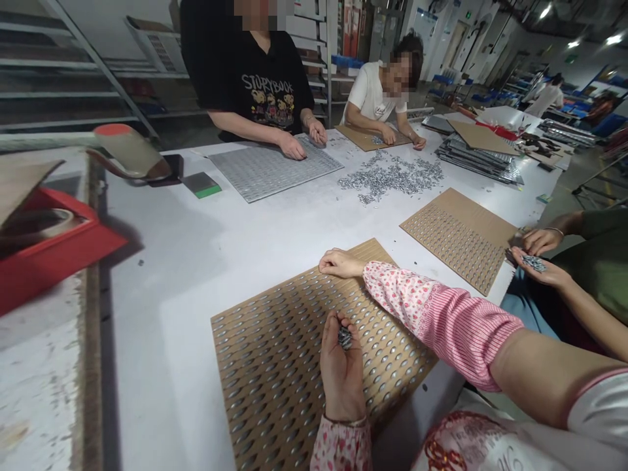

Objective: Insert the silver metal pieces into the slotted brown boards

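A brown perforated board (275,366) lies in front of me on the white table (206,248), many of its slots filled with small shiny metal pieces. My left hand (342,366) hovers palm-up over the board's middle, cupped around a small clump of metal pieces (345,337). My right hand (339,263), in a pink patterned sleeve, rests at the board's far edge with fingers curled and pinched against it; what it holds is too small to see.
A loose heap of metal pieces (392,176) lies mid-table. A second brown board (458,237) sits to the right, where another person's hands (537,252) hold pieces. Two people opposite work at a grey tray (272,169) and another board (367,137). A red box (44,252) stands left.
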Demonstrator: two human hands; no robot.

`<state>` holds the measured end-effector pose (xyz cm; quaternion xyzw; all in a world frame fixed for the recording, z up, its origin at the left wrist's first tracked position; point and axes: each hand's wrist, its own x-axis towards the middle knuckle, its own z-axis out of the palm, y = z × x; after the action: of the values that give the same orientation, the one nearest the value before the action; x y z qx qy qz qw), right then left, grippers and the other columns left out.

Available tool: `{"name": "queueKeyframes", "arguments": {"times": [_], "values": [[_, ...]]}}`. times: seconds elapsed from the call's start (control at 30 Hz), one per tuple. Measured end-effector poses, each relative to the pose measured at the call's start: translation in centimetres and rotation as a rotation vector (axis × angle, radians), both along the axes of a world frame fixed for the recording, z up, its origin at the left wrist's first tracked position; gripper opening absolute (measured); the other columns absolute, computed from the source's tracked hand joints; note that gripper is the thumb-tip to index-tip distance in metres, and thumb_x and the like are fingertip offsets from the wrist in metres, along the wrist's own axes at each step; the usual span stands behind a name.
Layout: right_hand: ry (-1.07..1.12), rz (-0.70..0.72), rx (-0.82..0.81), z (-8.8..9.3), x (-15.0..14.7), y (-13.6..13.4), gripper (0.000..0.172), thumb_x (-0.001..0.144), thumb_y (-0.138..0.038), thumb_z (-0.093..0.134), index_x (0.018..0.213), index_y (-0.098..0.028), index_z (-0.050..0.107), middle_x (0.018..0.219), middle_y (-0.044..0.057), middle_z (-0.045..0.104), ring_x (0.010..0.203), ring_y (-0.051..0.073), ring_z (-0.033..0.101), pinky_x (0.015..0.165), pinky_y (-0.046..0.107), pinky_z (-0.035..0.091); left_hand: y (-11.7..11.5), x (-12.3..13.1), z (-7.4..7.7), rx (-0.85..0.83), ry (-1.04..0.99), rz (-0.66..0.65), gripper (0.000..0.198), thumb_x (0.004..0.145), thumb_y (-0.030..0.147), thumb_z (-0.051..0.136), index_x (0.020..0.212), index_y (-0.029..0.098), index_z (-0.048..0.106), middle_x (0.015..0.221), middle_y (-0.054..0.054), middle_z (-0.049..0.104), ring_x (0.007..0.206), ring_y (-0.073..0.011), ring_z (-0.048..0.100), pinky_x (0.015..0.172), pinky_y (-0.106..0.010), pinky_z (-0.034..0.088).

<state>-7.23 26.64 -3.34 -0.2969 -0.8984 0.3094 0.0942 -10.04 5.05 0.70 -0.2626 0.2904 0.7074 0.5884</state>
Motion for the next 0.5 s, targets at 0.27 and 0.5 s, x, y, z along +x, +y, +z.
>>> {"name": "queueKeyframes", "arguments": {"times": [0.27, 0.5], "values": [[0.026, -0.155, -0.071, 0.4, -0.3, -1.1, 0.005, 0.08, -0.016, 0.062, 0.079, -0.012, 0.066, 0.074, 0.001, 0.061, 0.071, 0.011, 0.053, 0.072, 0.024, 0.04, 0.2, -0.2, -0.1, 0.011, -0.043, 0.022, 0.023, 0.095, 0.011, 0.045, 0.078, 0.012, 0.061, 0.071, 0.001, 0.057, 0.056, -0.0021, 0.054, 0.05, -0.009, 0.047], [0.238, 0.242, -0.769, 3.4, 3.5, -6.3, 0.034, 0.072, -0.039, 0.076, 0.093, -0.013, 0.066, 0.085, 0.002, 0.068, 0.076, 0.011, 0.062, 0.072, 0.023, 0.047, 0.4, -0.2, -0.1, 0.019, 0.023, 0.058, 0.024, 0.096, 0.012, 0.045, 0.082, 0.012, 0.064, 0.072, 0.002, 0.061, 0.057, -0.0023, 0.056, 0.052, -0.009, 0.047]]}}
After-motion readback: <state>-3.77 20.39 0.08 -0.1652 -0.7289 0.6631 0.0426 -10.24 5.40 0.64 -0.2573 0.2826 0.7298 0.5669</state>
